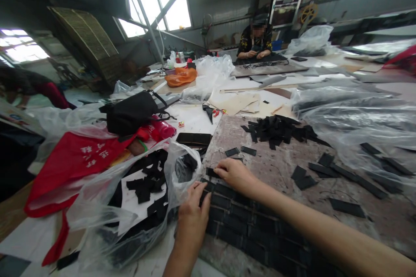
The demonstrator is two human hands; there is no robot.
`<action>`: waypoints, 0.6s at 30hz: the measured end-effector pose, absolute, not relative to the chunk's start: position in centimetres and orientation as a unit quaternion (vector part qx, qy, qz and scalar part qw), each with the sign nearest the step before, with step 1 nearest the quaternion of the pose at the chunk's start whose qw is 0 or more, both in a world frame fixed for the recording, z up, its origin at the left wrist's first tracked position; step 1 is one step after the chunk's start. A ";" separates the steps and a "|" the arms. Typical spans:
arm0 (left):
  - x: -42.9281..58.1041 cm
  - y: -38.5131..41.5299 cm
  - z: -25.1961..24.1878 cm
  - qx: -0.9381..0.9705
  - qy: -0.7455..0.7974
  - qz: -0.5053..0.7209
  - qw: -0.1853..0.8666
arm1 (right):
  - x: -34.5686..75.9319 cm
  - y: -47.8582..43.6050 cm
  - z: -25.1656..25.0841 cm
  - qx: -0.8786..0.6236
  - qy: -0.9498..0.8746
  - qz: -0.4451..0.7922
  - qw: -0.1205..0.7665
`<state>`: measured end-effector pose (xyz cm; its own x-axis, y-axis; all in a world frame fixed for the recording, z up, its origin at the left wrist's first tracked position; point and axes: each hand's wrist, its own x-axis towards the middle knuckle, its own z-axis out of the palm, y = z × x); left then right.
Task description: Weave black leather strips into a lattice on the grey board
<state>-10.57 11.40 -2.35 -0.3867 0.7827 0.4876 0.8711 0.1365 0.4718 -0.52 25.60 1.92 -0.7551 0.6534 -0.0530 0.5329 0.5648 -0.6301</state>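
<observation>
Rows of small black rectangular pieces (238,223), apparently fabric, lie side by side on a worn, stained board (260,166). My right hand (236,176) is closed in a pinch on one black piece (212,173) at the far left corner of the rows. Just below it, my left hand (191,213) has its thumb and fingers bent around the end of another black piece (208,185) at the left edge. My fingertips partly hide both pieces, and my right forearm covers some of the rows.
Loose black pieces (248,150) and a dark pile (276,130) lie farther back. An open plastic bag (97,207) of black scraps stands left, near a red bag (78,160), a black bag (131,112) and a phone (194,139). A person (255,41) works across the table.
</observation>
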 end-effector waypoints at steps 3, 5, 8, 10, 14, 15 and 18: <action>-10.5 12.1 -3.1 -0.556 -0.754 -0.342 0.081 | -1.5 25.5 1.5 -0.353 -0.873 0.326 0.081; -10.4 12.4 -3.5 -0.557 -0.754 -0.334 0.092 | -1.8 25.5 1.3 -0.359 -0.872 0.324 0.077; -10.6 12.7 -4.1 -0.564 -0.750 -0.328 0.109 | -1.9 25.4 1.0 -0.360 -0.877 0.311 0.064; -10.8 12.7 -4.5 -0.565 -0.749 -0.326 0.118 | -1.9 25.4 0.9 -0.351 -0.887 0.294 0.059; -11.0 12.7 -5.0 -0.561 -0.751 -0.324 0.129 | -1.9 24.8 1.1 -0.323 -0.918 0.227 0.047; -10.9 12.7 -5.1 -0.561 -0.751 -0.323 0.130 | -1.9 24.6 1.3 -0.318 -0.924 0.209 0.042; -10.9 12.7 -5.2 -0.564 -0.749 -0.321 0.133 | -1.7 24.4 1.8 -0.309 -0.936 0.166 0.040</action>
<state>-10.89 12.66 -5.17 -0.3276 0.7599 0.5614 0.9306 0.1571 0.3305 -1.73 24.43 1.84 -0.8061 0.5911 -0.0269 0.5642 0.7542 -0.3359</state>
